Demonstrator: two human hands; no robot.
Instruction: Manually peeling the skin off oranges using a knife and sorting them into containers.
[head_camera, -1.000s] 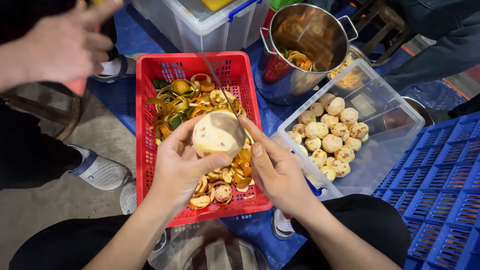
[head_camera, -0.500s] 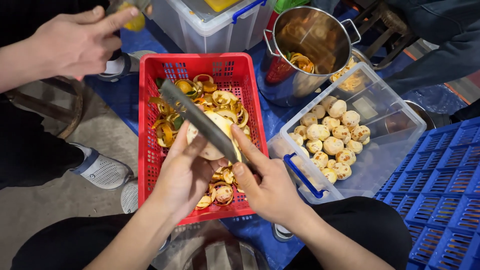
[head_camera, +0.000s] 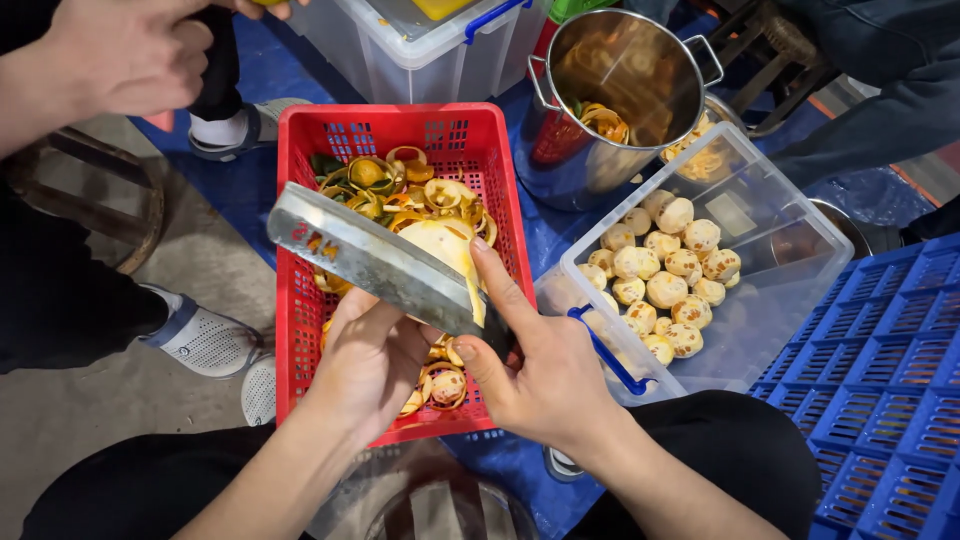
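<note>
Right hand (head_camera: 545, 375) gripping cleaver (head_camera: 375, 262), blade pointing upper-left; left hand (head_camera: 370, 365) cupping peeled fruit (head_camera: 440, 245).

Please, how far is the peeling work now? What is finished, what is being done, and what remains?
Done: many peeled pale fruits lie in the clear bin, and curls of peel fill the red basket. In hand: the left hand holds a fruit while the right hand works a broad knife against it. Left: I cannot see any unpeeled stock, so the remainder cannot be judged.
</note>
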